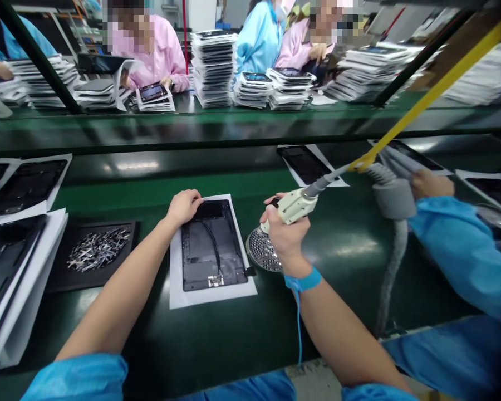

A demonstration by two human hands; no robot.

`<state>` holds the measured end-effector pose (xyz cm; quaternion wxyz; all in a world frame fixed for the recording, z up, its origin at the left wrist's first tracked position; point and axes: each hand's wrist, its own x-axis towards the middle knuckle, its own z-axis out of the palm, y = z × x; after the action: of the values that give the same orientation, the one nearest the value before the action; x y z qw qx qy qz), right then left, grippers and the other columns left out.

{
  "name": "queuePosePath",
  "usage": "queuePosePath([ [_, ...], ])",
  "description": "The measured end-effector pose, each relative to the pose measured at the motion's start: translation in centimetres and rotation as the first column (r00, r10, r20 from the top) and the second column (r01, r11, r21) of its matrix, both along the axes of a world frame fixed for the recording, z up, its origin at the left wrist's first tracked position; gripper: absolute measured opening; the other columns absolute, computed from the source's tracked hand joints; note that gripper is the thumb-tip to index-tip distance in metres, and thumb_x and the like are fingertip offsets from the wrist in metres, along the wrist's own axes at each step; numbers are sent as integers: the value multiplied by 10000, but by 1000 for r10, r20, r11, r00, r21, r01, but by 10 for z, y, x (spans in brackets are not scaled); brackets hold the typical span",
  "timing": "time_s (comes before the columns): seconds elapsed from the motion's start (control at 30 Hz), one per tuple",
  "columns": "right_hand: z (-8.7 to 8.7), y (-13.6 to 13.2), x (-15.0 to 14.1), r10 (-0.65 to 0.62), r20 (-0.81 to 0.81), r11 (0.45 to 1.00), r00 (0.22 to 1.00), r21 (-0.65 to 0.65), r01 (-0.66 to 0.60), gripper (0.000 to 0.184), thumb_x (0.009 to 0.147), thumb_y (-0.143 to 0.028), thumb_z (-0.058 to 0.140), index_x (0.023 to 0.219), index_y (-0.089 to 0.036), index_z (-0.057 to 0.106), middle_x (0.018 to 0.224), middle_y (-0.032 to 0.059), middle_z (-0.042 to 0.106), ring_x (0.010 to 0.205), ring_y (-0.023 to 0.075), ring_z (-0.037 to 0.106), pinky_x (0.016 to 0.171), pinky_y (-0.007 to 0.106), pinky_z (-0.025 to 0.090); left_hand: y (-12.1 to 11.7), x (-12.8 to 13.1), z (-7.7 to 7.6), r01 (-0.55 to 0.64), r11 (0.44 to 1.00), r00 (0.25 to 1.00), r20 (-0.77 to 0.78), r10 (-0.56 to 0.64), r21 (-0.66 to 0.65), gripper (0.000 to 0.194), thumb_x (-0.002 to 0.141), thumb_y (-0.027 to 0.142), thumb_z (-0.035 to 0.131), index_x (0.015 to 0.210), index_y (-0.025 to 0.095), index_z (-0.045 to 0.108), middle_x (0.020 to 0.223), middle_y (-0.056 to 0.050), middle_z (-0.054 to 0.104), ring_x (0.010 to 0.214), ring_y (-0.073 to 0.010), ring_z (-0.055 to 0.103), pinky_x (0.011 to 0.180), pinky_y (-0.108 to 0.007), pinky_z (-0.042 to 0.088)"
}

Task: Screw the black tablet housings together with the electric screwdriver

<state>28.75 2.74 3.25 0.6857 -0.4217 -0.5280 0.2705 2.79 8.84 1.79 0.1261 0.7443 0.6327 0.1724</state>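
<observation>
A black tablet housing [215,248] lies on a white sheet [212,299] in front of me, with a dark cable and a small circuit board inside it. My left hand [184,207] has its bent fingers closed on the upper left corner of that housing. In my right hand [286,234] is a pale electric screwdriver [297,204], hung from a yellow strap [434,100]. Its tip is hidden behind the fingers, over or close to a round perforated screw plate [261,250]. A blue wrist strap [304,279] circles my right wrist.
A black tray [96,250] of small metal parts stands left of the housing. Further left are stacked tablet housings [12,273] with paper. At right, a co-worker's sleeve [459,245] reaches in beside a grey hose [390,278]. Several people sit behind stacks [214,67] across the line.
</observation>
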Motion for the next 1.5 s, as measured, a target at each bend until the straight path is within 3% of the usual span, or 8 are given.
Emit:
queuePosePath([
  [0.47,-2,4,2,-33,16,999,999,-6,33,219,807,-253,723,1000,-214,626,776,-41,672,480,84,598,484,243,522,8,-4,-12,10,999,1000,29,-11,41,188,973,305,557,888,198,686,960,-84,698,951,-239,625,881,-352,484],
  [0.67,13,-12,-8,-9,-25,999,1000,45,10,206,836,-207,692,1022,-224,605,846,-23,678,470,80,598,460,240,518,3,3,-8,-39,998,999,7,38,42,157,973,265,564,973,179,695,1037,-112,687,1020,-273,615,941,-400,482],
  [0.73,18,-30,-20,70,-68,997,995,38,-67,192,861,-216,667,1035,-237,590,879,-19,666,470,82,600,425,233,506,-6,7,-3,-80,991,997,-8,82,108,176,960,255,582,1074,171,686,1135,-137,667,1095,-306,593,967,-434,476],
  [0.8,19,-50,-35,237,-86,971,968,-3,-238,191,876,-229,658,1050,-248,582,921,-10,665,485,91,616,410,232,506,-22,9,5,-100,984,994,-25,105,147,203,956,266,590,1117,177,675,1174,-140,647,1117,-310,589,964,-432,484],
  [0.93,9,-79,-59,467,-26,880,884,-87,-468,217,856,-226,697,1056,-242,614,907,1,677,514,98,618,471,249,543,-73,3,21,-163,986,978,-125,165,30,202,979,352,556,1009,195,679,1071,-99,664,957,-254,660,819,-345,520],
  [1.17,-4,-84,-68,537,-30,837,843,-104,-537,246,861,-214,698,1092,-243,618,946,12,685,515,91,598,471,246,528,-146,-16,28,-322,926,900,-367,235,-195,399,992,508,469,866,185,667,948,-111,722,835,-284,712,710,-358,516],
  [1.33,-13,-85,-69,555,-16,828,832,-80,-554,330,846,-191,730,1148,-275,627,947,10,683,573,109,628,484,240,538,-163,-5,26,-323,905,895,-400,197,-277,463,987,564,438,906,173,671,884,-150,740,837,-334,732,700,-389,521],
  [1.5,-16,-88,-72,554,-28,829,832,-74,-554,317,832,-179,735,1121,-264,638,891,-7,683,569,109,626,509,245,549,-169,13,22,-331,900,890,-412,197,-283,348,1018,382,385,1014,150,644,943,-175,758,840,-305,749,672,-356,516],
])
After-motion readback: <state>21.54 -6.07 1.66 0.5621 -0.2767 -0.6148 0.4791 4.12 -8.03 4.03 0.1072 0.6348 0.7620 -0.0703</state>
